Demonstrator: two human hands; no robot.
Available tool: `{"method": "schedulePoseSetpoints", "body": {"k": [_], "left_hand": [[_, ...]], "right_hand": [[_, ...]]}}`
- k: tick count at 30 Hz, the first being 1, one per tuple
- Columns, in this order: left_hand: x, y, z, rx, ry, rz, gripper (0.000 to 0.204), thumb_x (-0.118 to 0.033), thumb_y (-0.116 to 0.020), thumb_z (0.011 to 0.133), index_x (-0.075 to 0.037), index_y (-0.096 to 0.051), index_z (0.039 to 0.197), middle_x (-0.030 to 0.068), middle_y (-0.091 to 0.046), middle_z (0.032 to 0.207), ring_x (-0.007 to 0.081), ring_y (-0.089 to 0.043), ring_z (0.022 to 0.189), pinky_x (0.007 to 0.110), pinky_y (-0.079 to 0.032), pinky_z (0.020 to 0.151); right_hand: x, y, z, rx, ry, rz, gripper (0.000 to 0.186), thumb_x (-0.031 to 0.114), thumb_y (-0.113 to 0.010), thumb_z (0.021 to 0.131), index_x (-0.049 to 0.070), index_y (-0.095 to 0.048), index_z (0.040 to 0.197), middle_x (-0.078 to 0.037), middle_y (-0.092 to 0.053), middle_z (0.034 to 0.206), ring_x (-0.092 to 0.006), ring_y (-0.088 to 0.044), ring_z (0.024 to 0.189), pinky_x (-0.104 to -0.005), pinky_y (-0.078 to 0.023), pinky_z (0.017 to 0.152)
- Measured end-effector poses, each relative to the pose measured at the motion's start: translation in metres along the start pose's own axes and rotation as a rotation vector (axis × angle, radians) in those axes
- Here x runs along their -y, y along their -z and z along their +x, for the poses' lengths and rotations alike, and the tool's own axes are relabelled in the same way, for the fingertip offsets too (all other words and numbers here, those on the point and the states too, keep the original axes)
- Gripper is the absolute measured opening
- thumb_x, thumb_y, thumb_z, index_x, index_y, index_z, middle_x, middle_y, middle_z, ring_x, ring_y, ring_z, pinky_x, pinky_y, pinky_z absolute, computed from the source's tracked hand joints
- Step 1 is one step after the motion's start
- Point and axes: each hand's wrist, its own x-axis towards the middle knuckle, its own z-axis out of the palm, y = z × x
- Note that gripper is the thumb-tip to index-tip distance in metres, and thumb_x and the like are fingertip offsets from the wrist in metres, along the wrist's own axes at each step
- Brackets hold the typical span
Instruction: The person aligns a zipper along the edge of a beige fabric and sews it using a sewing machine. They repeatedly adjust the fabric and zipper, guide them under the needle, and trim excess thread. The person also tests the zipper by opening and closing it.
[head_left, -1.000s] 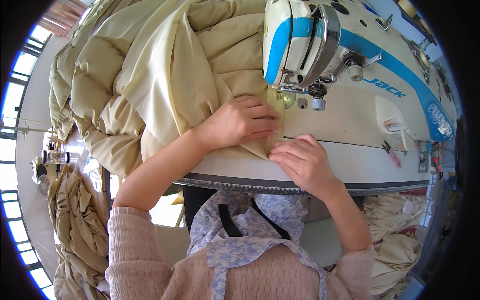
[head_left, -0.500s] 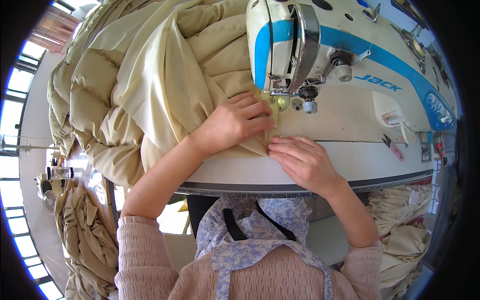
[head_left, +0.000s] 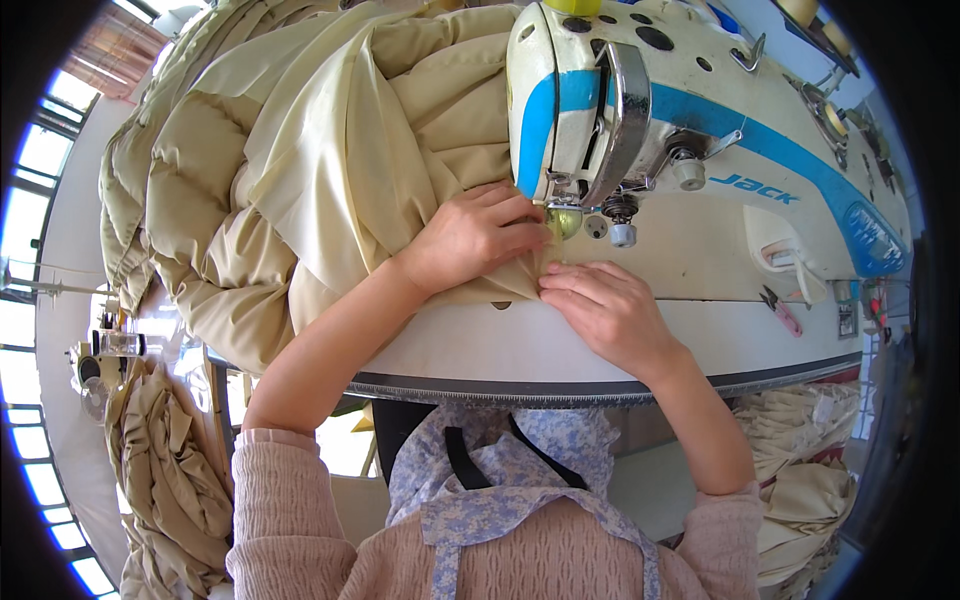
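Observation:
A beige padded garment [head_left: 330, 170] lies heaped over the left side of the sewing machine [head_left: 690, 110], with its near edge running under the presser foot area. My left hand [head_left: 478, 240] is closed on the fabric just left of the needle area, fingers bent and pressing down. Close by on the near side, my right hand [head_left: 608, 315] pinches the fabric's corner edge between thumb and fingers. The needle itself is hard to make out behind the machine head and a yellowish translucent guard [head_left: 565, 222].
Pink-handled thread snips [head_left: 782, 312] lie on the white table [head_left: 640, 335] at the right. A ruler strip [head_left: 470, 390] follows the table's front edge. More beige fabric hangs at the lower left [head_left: 175, 470] and sits in a pile at the lower right [head_left: 805, 500].
The fabric and both hands have moved slightly forward, away from the table's front edge. The whole view has shifted a little, so the machine head appears lower and farther right. Both hands keep their hold.

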Motion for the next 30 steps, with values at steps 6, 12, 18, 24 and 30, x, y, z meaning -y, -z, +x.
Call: {"method": "schedulePoseSetpoints", "body": {"k": [6,12,18,24,30], "left_hand": [[0.0046,-0.0008,0.0022,-0.011,-0.032,0.058,0.022,-0.014,-0.071,0.072,-0.014,-0.072,0.094,-0.0005,-0.068,0.099,0.0217,-0.067,0.097,0.037,-0.056,0.093],[0.0048,-0.0029,0.0020,0.005,-0.030,0.126,0.020,-0.016,-0.069,0.074,-0.013,-0.070,0.094,-0.0001,-0.068,0.100,0.0227,-0.067,0.099,0.039,-0.055,0.095],[0.0050,0.0019,0.0028,0.042,-0.060,0.156,0.023,-0.016,-0.070,0.073,-0.013,-0.072,0.096,-0.0001,-0.071,0.106,0.0233,-0.068,0.100,0.038,-0.055,0.090],[0.0041,0.0029,0.0028,0.065,-0.051,0.192,0.021,-0.017,-0.069,0.075,-0.014,-0.072,0.095,0.0000,-0.071,0.106,0.0227,-0.068,0.100,0.037,-0.055,0.091],[0.0039,0.0038,0.0038,0.080,-0.063,0.226,0.018,-0.017,-0.068,0.076,-0.014,-0.071,0.094,0.0001,-0.071,0.105,0.0221,-0.068,0.100,0.037,-0.054,0.092]], "right_hand": [[-0.0039,-0.0021,0.0021,-0.014,-0.017,-0.012,0.015,0.003,-0.073,0.082,0.002,-0.073,0.096,-0.007,-0.073,0.107,-0.0213,-0.071,0.102,-0.0361,-0.056,0.088],[-0.0055,-0.0027,0.0019,-0.012,-0.039,-0.001,0.019,0.002,-0.075,0.079,0.003,-0.074,0.099,-0.006,-0.073,0.110,-0.0229,-0.070,0.103,-0.0363,-0.056,0.086],[-0.0054,-0.0037,0.0036,-0.022,-0.041,-0.007,0.017,0.002,-0.074,0.081,0.003,-0.074,0.098,-0.006,-0.074,0.108,-0.0212,-0.071,0.102,-0.0362,-0.056,0.089],[-0.0055,-0.0037,0.0051,-0.017,-0.058,-0.004,0.018,0.001,-0.074,0.080,0.003,-0.074,0.098,-0.005,-0.074,0.107,-0.0214,-0.071,0.101,-0.0362,-0.056,0.090],[-0.0059,-0.0037,0.0062,-0.031,-0.059,0.005,0.020,0.000,-0.074,0.079,0.003,-0.073,0.098,-0.005,-0.073,0.107,-0.0224,-0.071,0.101,-0.0368,-0.057,0.089]]}}
